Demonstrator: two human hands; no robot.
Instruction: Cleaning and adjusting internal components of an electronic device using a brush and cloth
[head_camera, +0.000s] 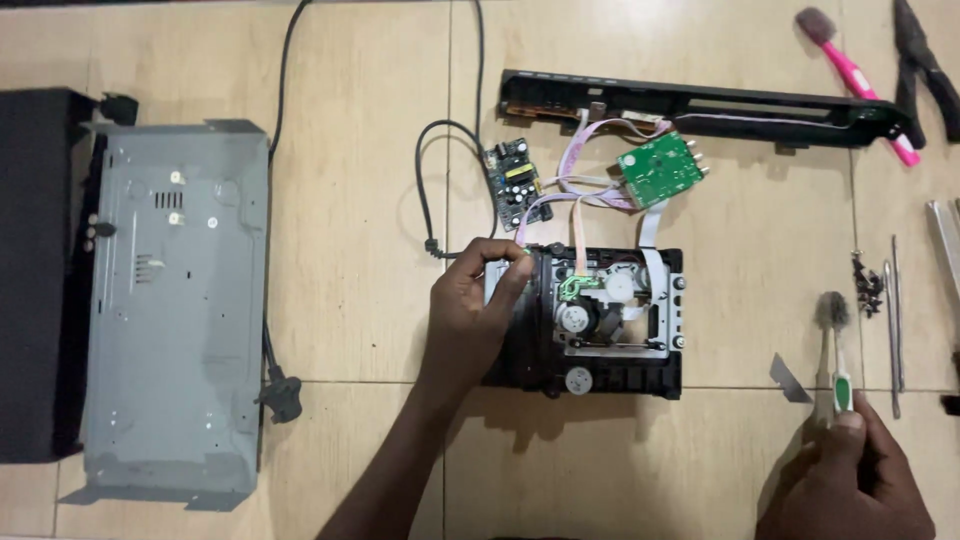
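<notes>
A black disc drive mechanism (610, 320) lies on the tiled floor with its underside up, showing metal parts and ribbon cables. My left hand (478, 305) grips its left edge, fingers curled over the top corner. My right hand (850, 480), at the lower right, holds a green and white toothbrush (835, 350) upright, its worn bristles pointing away from me. The brush is well to the right of the drive and apart from it. Ribbon cables run from the drive up to a green circuit board (655, 168) and a small power board (512, 183).
A grey metal chassis (175, 310) and a black cover (40, 270) lie at left, with a black power cord (275, 300) beside them. A long black front panel (700, 105) sits at top. A pink toothbrush (855, 75), pliers (925, 65), loose screws (868, 283) and thin tools (895, 320) lie at right.
</notes>
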